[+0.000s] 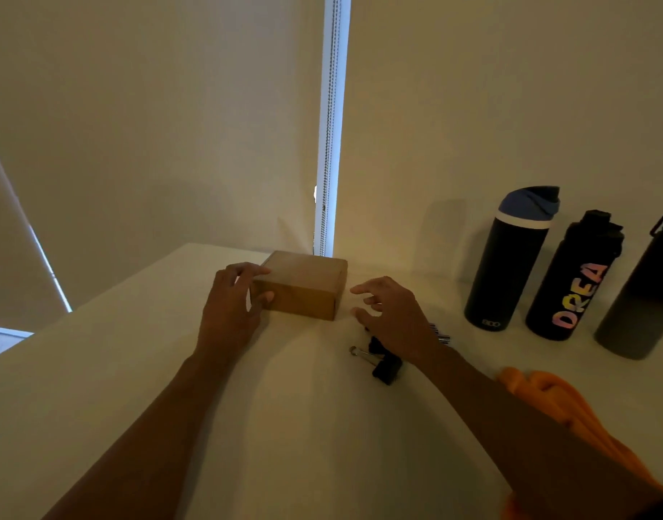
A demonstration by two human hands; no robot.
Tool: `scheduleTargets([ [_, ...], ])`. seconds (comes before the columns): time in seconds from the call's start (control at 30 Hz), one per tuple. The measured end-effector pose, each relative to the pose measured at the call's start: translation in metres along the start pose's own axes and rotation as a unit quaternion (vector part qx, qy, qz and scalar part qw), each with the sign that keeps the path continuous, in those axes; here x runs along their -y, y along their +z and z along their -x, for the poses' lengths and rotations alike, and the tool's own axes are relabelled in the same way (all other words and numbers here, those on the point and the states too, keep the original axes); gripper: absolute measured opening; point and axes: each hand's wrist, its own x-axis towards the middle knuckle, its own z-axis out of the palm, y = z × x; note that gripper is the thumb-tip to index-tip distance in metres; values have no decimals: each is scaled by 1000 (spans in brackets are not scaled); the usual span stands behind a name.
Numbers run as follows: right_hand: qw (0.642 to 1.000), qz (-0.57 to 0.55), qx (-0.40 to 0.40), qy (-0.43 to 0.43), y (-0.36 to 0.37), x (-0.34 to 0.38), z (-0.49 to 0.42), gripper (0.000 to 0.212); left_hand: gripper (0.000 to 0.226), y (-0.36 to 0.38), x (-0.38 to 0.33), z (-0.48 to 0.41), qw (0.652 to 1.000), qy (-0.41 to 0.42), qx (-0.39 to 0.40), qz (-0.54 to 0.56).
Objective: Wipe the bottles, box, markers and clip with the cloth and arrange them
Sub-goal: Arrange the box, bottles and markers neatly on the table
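Note:
A small brown cardboard box [307, 290] lies on the white table near the far wall. My left hand [230, 307] grips its left end, fingers on top and thumb on the front face. My right hand [392, 313] hovers just right of the box with fingers spread and relaxed, holding nothing. A black binder clip [382, 364] lies under my right wrist. Marker ends [440, 335] show behind that hand, mostly hidden. Three dark bottles stand at the right: a blue-lidded one [508, 264], one with colourful lettering [574, 279], and a grey one [645, 294]. The orange cloth [570, 410] lies by my right forearm.
The white table [135, 369] has its left edge running diagonally toward the far corner. A wall with roller blinds stands right behind the box, with a bead chain [328, 144] hanging in the gap between the blinds.

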Motion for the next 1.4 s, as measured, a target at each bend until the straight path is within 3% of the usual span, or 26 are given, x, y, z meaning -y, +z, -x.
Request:
scheduleTargets([
  [0.13,999,1,21,39,-39,-16,21,21,35,8,-31,8,999,23,-17,16],
  [0.53,998,25,-5,63,-103,-63,72,14,14,40,-116,34,991,31,106,82],
  [0.8,996,56,-16,66,-96,-87,74,33,10,65,-140,27,989,4,126,81],
  [1.07,998,26,8,57,-94,-100,62,36,9,83,-136,8,983,31,157,91],
  [1.23,996,34,35,68,-89,-106,60,33,7,85,-132,7,981,79,169,49],
  [1.4,993,60,46,87,-85,-112,58,26,16,87,-138,9,986,106,122,-26],
])
